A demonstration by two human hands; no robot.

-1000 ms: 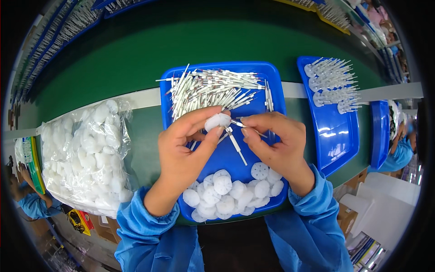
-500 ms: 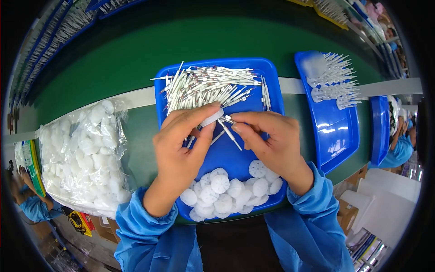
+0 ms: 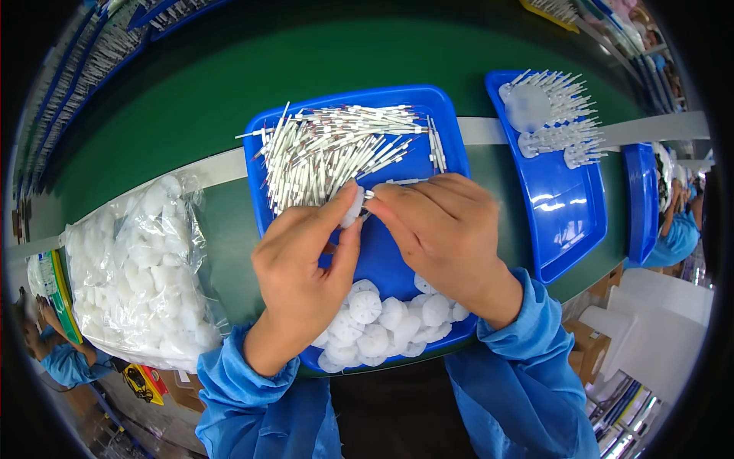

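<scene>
Over the blue tray [image 3: 388, 256], my left hand [image 3: 302, 264] is closed, pinching a small white plastic disc [image 3: 352, 209] between thumb and fingers. My right hand [image 3: 447, 233] is closed on a thin white stick [image 3: 369, 194], whose end meets the disc's right side; most of it is hidden by my fingers. Another white stick shows just above my right knuckles. Behind my hands lies a heap of thin white sticks [image 3: 329, 157], some with dark reddish tips. A pile of white perforated discs [image 3: 372, 340] fills the tray's near end, partly covered by my right wrist.
To the left lies a clear plastic bag [image 3: 145, 283] full of white discs. A second blue tray [image 3: 562, 222] at right carries discs with sticks standing in them [image 3: 562, 126]. Another blue tray [image 3: 641, 203] stands beyond it. Co-workers in blue sleeves show at both edges.
Several sticks that fanned out below the disc are no longer visible there. My right hand has turned and moved closer to the disc, which is now tilted more edge-on. The view has shifted slightly.
</scene>
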